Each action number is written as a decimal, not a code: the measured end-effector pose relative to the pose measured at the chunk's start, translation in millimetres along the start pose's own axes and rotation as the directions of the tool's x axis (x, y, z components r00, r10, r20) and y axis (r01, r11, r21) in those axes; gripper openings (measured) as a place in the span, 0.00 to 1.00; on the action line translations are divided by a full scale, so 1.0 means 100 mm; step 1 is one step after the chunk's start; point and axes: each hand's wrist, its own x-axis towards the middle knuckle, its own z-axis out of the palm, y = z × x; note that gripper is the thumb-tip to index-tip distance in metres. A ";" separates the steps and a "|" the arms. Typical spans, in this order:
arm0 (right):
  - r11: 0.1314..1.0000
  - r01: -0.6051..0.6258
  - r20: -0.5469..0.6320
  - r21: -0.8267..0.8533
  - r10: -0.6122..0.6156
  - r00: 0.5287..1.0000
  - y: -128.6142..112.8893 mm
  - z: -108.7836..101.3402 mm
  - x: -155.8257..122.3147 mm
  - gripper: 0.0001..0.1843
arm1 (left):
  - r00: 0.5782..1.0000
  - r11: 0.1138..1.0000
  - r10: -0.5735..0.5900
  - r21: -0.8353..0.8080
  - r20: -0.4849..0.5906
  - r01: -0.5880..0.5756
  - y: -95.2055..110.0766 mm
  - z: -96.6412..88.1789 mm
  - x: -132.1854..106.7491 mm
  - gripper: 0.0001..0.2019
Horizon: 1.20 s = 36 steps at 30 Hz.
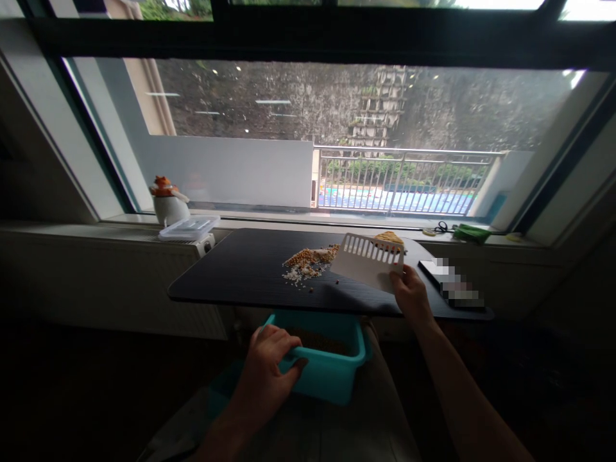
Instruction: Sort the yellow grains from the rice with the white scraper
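My right hand (409, 292) grips a white slotted scraper (368, 260) by its lower corner, tilted over the dark table (240, 276). Just left of the scraper lies a pile of mixed grains and white crumbs (310, 262), and a second yellowish heap (389, 238) shows behind the scraper's top edge. My left hand (269, 366) is closed on the near left rim of a teal plastic bin (332, 366), which sits on my lap below the table's front edge and holds some dark grains.
On the sill at left stand a white jar with an orange top (166, 199) and a clear lidded box (189, 228). Scissors (440, 228) and a green item (471, 232) lie on the right sill. A dark flat device (450, 282) rests on the table's right end.
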 end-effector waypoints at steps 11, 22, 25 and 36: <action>0.996 -0.077 0.024 -0.047 0.078 0.997 0.04 -0.37 -0.37 0.23 | 0.999 0.998 0.039 -0.045 0.029 -0.038 0.06 0.09 0.06 0.06; 0.995 -0.024 0.229 0.095 0.002 0.974 -0.20 0.23 -0.61 0.20 | 0.998 0.999 -0.004 0.043 -0.061 0.007 -0.06 -0.18 -0.14 0.05; 0.992 0.000 0.276 0.129 -0.036 0.960 -0.21 0.41 -0.67 0.17 | 0.995 0.997 0.005 0.078 -0.101 0.002 -0.08 -0.26 -0.15 0.06; 0.993 -0.014 0.092 0.118 0.003 0.996 -0.25 0.26 -0.21 0.20 | 0.994 0.997 0.031 0.070 -0.109 -0.024 -0.06 -0.20 -0.12 0.05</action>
